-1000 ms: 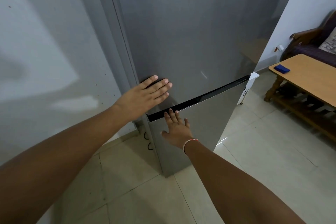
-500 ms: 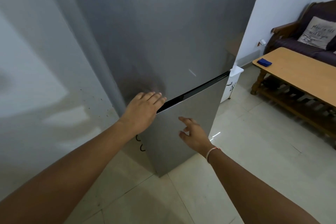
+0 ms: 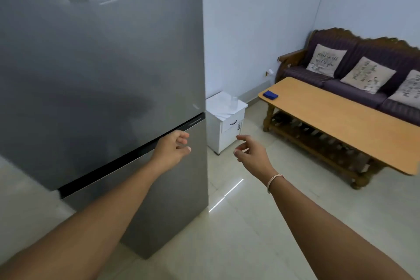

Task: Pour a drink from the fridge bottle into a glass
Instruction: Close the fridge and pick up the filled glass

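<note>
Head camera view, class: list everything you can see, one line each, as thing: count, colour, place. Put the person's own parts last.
Fridge: one, grey, left, doors shut.
Cabinet: one, white, low, beside the fridge.
Glass: one, clear, on the cabinet top.
Table: one, light wood, right.
Blue object: one, on the table's far corner.
Sofa: one, dark purple with wooden frame, against the far wall.
Cushions: three, pale with print, on the sofa.
Left hand: at the dark gap between the fridge doors.
Right hand: empty, in the air, thin band on the wrist.
</note>
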